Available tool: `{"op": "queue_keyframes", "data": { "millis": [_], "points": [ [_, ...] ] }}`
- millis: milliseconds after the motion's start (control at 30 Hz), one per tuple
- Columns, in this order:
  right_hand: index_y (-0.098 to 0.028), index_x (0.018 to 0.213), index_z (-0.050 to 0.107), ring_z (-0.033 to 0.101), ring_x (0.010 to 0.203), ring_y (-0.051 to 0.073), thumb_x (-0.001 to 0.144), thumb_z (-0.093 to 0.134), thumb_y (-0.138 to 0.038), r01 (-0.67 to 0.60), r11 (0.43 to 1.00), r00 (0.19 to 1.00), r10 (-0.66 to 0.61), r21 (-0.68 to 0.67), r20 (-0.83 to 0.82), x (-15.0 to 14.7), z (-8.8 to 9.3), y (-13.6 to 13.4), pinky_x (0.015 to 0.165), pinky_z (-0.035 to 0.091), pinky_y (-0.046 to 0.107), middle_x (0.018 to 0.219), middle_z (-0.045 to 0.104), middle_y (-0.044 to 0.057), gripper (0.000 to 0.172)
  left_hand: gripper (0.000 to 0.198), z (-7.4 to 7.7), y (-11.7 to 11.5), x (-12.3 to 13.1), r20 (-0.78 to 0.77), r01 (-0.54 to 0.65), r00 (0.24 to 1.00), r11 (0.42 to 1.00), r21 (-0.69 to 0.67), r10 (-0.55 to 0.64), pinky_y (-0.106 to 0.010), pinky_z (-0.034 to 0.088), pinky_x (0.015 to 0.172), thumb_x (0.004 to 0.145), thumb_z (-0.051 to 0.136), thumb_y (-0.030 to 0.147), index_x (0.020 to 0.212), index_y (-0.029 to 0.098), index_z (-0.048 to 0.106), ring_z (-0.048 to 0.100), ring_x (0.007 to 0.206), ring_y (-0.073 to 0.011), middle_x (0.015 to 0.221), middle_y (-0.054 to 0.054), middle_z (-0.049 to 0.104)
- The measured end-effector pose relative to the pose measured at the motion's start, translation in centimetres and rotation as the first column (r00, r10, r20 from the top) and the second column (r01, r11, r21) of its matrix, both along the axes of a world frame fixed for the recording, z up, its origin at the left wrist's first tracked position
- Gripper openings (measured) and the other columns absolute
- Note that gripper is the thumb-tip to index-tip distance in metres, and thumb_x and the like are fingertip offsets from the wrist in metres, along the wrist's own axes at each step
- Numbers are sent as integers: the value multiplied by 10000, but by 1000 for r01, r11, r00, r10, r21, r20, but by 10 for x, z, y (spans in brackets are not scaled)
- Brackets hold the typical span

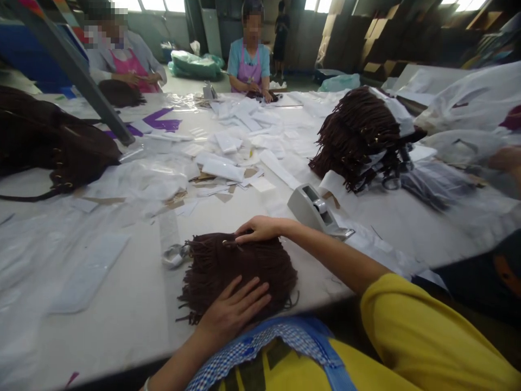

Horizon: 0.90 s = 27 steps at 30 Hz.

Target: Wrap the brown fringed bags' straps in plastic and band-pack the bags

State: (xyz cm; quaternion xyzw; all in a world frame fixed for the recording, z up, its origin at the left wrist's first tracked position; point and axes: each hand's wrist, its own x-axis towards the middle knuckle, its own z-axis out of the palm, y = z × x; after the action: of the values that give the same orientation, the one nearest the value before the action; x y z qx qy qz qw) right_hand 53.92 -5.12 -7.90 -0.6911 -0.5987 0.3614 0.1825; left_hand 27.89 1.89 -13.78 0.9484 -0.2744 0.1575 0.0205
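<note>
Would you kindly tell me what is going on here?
The person in yellow has the left hand laid on a fringed brown item, which lies on the table, and the right hand at its far edge; I cannot tell whether that one grips. A tape dispenser stands beyond the right forearm. Across the table is a co-worker in light blue.

Single head-worn view, facing forward and down, close above the fringed brown bag (244, 262), table (136, 315) stretching away beyond
</note>
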Motion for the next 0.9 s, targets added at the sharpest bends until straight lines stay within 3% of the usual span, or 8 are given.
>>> {"op": "queue_keyframes", "data": {
  "millis": [233, 300, 433, 533, 600, 700, 800, 900],
  "points": [
    [-246, 1077, 743, 671, 856, 152, 918, 585, -507, -114, 993, 993, 115, -31, 24, -1, -11, 15, 730, 420, 207, 999, 764, 11, 344, 414, 1, 3, 5, 93, 3, 996, 1000, -2, -3, -426, 88, 1236, 1001, 428, 193, 1402, 259, 509, 231, 1485, -176, 1566, 8, 370],
    [-257, 1048, 745, 668, 836, 157, 903, 598, -534, -60, 998, 993, 59, 8, 107, 1, -15, 14, 698, 408, 214, 961, 764, 9, 346, 417, 1, 2, 5, 98, 5, 995, 1000, 6, -6, -424, 102, 1236, 998, 441, 194, 1404, 260, 507, 241, 1482, -178, 1562, 0, 382],
    [-239, 1022, 739, 681, 839, 208, 882, 615, -564, 166, 972, 910, -215, 163, 355, 2, -15, 0, 702, 421, 260, 885, 758, 52, 375, 412, 0, -1, -1, 103, -14, 995, 1000, -2, 14, -444, 96, 1236, 996, 449, 212, 1398, 272, 512, 225, 1488, -187, 1562, 8, 381],
    [-209, 1087, 708, 676, 939, 199, 955, 575, -408, 298, 878, 833, -431, 376, 348, -15, -4, -20, 819, 457, 285, 994, 750, 72, 274, 422, -3, -6, -7, 88, -30, 996, 1000, 4, 30, -464, 74, 1235, 999, 431, 199, 1407, 283, 502, 218, 1490, -187, 1561, 15, 383],
    [-198, 1189, 661, 642, 1069, 189, 996, 506, -347, 315, 797, 807, -511, 515, 298, -37, 1, -36, 960, 436, 312, 1147, 718, 82, 289, 409, -5, -8, -10, 76, -47, 996, 999, -14, 48, -464, 50, 1236, 1006, 429, 237, 1406, 279, 504, 223, 1488, -184, 1546, 23, 409],
    [-220, 1355, 555, 468, 1342, 237, 959, 542, -457, 173, 832, 843, -402, 528, 357, -68, -4, -56, 1170, 252, 437, 1406, 572, 91, 462, 402, -6, -12, -11, 73, -70, 995, 997, -42, 73, -456, 41, 1237, 1007, 444, 291, 1403, 278, 506, 250, 1478, -177, 1520, 22, 452],
    [-227, 1433, 481, 358, 1426, 274, 916, 584, -506, 191, 865, 832, -393, 463, 392, -82, -20, -65, 1211, 119, 509, 1493, 475, 101, 595, 439, -5, -12, -12, 56, -75, 995, 997, -33, 77, -448, 48, 1235, 1000, 459, 348, 1427, 247, 481, 278, 1468, -192, 1511, -12, 465],
    [-254, 1371, 558, 412, 1395, 250, 937, 569, -453, 252, 839, 837, -439, 482, 326, -77, -29, -69, 1209, 139, 499, 1455, 524, 87, 477, 495, -4, -12, -12, 34, -71, 997, 997, -22, 71, -450, 54, 1233, 984, 486, 400, 1443, 218, 461, 295, 1462, -216, 1505, -31, 471]
  ]
}}
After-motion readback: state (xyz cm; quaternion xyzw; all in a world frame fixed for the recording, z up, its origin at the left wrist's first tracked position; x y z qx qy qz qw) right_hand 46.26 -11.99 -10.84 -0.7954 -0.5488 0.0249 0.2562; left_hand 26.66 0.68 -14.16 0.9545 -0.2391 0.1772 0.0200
